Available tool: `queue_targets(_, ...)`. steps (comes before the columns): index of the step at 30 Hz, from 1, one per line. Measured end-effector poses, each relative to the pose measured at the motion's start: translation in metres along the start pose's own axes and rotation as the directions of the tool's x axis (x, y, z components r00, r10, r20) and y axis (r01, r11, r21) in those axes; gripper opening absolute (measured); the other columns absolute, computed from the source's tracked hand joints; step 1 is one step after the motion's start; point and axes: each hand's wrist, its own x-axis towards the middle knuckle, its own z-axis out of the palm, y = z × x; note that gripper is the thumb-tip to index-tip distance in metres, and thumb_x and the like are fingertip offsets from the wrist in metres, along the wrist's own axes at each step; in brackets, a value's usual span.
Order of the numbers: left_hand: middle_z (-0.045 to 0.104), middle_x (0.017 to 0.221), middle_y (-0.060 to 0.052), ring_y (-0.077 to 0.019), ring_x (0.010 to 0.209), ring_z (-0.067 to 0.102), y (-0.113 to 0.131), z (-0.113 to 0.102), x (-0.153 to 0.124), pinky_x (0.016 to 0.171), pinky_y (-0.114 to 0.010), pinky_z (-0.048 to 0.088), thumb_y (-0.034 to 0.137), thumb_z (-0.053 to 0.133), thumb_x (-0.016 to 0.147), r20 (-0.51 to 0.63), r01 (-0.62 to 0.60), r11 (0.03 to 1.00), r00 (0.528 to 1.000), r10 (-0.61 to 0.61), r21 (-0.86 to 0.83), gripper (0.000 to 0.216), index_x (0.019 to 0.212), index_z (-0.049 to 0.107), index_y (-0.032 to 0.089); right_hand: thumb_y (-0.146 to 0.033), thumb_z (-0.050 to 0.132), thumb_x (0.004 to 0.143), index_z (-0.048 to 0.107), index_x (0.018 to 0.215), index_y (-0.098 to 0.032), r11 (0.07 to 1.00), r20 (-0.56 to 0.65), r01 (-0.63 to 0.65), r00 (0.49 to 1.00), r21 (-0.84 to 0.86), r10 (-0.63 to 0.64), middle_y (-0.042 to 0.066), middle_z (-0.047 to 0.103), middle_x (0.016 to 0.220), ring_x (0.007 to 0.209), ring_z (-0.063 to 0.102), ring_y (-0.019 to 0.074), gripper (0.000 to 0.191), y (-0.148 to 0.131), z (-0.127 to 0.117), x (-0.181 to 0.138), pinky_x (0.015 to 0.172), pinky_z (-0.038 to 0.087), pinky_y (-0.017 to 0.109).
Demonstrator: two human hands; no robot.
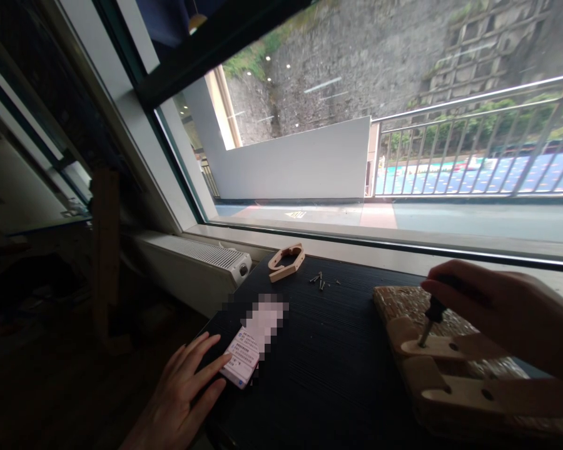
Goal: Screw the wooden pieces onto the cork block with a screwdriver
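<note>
While your right hand [478, 312] is curled around the driver [435, 309], its fingers closed on the dark handle, the tip meets the far bar [443, 347] near its rounded end, at four o'clock of your view; the screw head there, if any, is too small to make out. To turn well, you would want the shaft in line with the hole and steady pressure down it, since it leans toward one o'clock and could slip. That hand comes in from three o'clock, knuckles up, wrist above the wood. Your left hand [181, 381], at seven o'clock, has its fingers spread, gripping nothing, one fingertip at the edge of the phone [244, 356]; it might serve better bracing the bar. The near bar [516, 395] lies at four o'clock from the tip, both bars on a rough slab [394, 299]. Toward ten o'clock from the tip, screws [322, 285] lie loose on the table [328, 350], with a wooden ring [286, 272] just beyond and the radiator [187, 269] farther out.
</note>
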Motion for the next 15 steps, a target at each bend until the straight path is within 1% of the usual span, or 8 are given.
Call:
queue_targets(2, 0.045, 0.138, -0.001, -0.0270, 0.128, 0.037, 0.005, -0.001, 0.022, 0.102, -0.049, 0.036, 0.038, 0.046, 0.087, -0.001, -0.001, 0.999, 1.000, 0.001, -0.033, 0.037, 0.123, 0.053, 0.036, -0.061, 0.038, 0.082, 0.058, 0.079, -0.026, 1.000, -0.003, 0.006, 1.000, -0.004, -0.006, -0.004, 0.059, 0.053, 0.040, 0.050, 0.0123, 0.040, -0.001, 0.000, 0.000, 0.040, 0.038, 0.023)
queue_targets(4, 0.047, 0.135, -0.003, -0.0265, 0.128, 0.038, 0.009, -0.003, 0.051, 0.103, -0.048, 0.035, 0.037, 0.043, 0.088, -0.001, -0.021, 0.997, 1.000, 0.021, -0.078, 0.035, 0.120, 0.057, 0.032, -0.061, 0.037, 0.082, 0.057, 0.078, -0.026, 1.000, -0.003, 0.008, 1.000, -0.014, -0.008, -0.004, 0.058, 0.053, 0.040, 0.050, 0.0122, 0.040, -0.002, -0.001, 0.000, 0.040, 0.037, 0.023)
queue_targets(7, 0.053, 0.129, -0.008, -0.0262, 0.123, 0.042, 0.010, -0.007, 0.089, 0.102, -0.048, 0.036, 0.036, 0.036, 0.091, -0.056, -0.016, 0.992, 0.998, 0.009, -0.128, 0.037, 0.115, 0.061, 0.023, -0.060, 0.037, 0.083, 0.057, 0.079, -0.026, 1.000, -0.002, 0.011, 1.000, -0.021, -0.011, -0.004, 0.057, 0.052, 0.039, 0.049, 0.0118, 0.039, -0.003, -0.002, 0.000, 0.039, 0.036, 0.023)
queue_targets(9, 0.052, 0.129, -0.009, -0.0248, 0.123, 0.043, 0.006, -0.012, 0.103, 0.102, -0.046, 0.036, 0.034, 0.032, 0.092, -0.102, -0.016, 0.986, 0.995, -0.001, -0.168, 0.040, 0.116, 0.060, 0.020, -0.060, 0.038, 0.083, 0.057, 0.079, -0.025, 1.000, 0.003, 0.010, 1.000, -0.021, -0.010, -0.004, 0.057, 0.052, 0.039, 0.049, 0.0118, 0.039, -0.003, -0.003, -0.001, 0.040, 0.036, 0.023)
queue_targets(10, 0.052, 0.129, -0.009, -0.0242, 0.123, 0.043, 0.004, -0.015, 0.105, 0.102, -0.044, 0.036, 0.035, 0.032, 0.092, -0.124, -0.015, 0.982, 0.992, -0.008, -0.188, 0.040, 0.116, 0.060, 0.020, -0.060, 0.038, 0.083, 0.057, 0.080, -0.025, 1.000, 0.007, 0.006, 1.000, -0.022, -0.005, -0.004, 0.058, 0.053, 0.039, 0.049, 0.0119, 0.039, -0.003, -0.003, -0.001, 0.040, 0.036, 0.023)
queue_targets(12, 0.051, 0.129, -0.008, -0.0235, 0.123, 0.042, 0.000, -0.021, 0.101, 0.103, -0.043, 0.036, 0.035, 0.032, 0.092, -0.146, -0.008, 0.977, 0.989, -0.023, -0.212, 0.039, 0.116, 0.060, 0.021, -0.060, 0.037, 0.083, 0.057, 0.080, -0.025, 1.000, 0.024, -0.009, 1.000, -0.024, 0.009, -0.003, 0.059, 0.054, 0.041, 0.051, 0.0124, 0.040, -0.003, -0.003, -0.001, 0.041, 0.036, 0.023)
queue_targets(13, 0.050, 0.130, -0.007, -0.0235, 0.124, 0.041, -0.002, -0.023, 0.095, 0.103, -0.043, 0.036, 0.035, 0.033, 0.092, -0.141, -0.007, 0.976, 0.990, -0.025, -0.216, 0.039, 0.115, 0.061, 0.022, -0.060, 0.037, 0.083, 0.057, 0.081, -0.025, 1.000, 0.031, -0.014, 0.999, -0.023, 0.015, -0.003, 0.059, 0.054, 0.041, 0.051, 0.0126, 0.040, -0.003, -0.003, -0.002, 0.041, 0.036, 0.023)
queue_targets(15, 0.048, 0.133, -0.004, -0.0239, 0.127, 0.037, -0.004, -0.026, 0.079, 0.105, -0.042, 0.034, 0.035, 0.035, 0.091, -0.095, -0.016, 0.977, 0.995, -0.004, -0.215, 0.036, 0.113, 0.063, 0.025, -0.060, 0.037, 0.083, 0.057, 0.080, -0.025, 1.000, 0.038, -0.026, 0.999, -0.017, 0.027, -0.003, 0.058, 0.053, 0.041, 0.051, 0.0127, 0.040, -0.003, -0.002, -0.001, 0.041, 0.036, 0.023)
